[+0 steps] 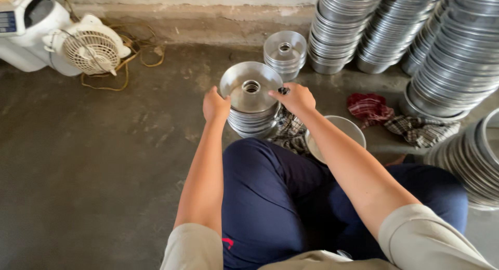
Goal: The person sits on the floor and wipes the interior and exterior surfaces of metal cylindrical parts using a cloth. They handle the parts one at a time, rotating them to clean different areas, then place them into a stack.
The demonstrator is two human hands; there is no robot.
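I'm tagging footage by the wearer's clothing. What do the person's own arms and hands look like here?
Both arms are bare from short beige sleeves down. The left hand and right hand wear no gloves; no watch or bracelet shows. Dark navy trousers cover the legs.

A single head-worn camera looks steeply down and forward from above the seated person's lap, close over both forearms. It faces the concrete floor (93, 171) and takes in the base of the wall (197, 12) beyond.
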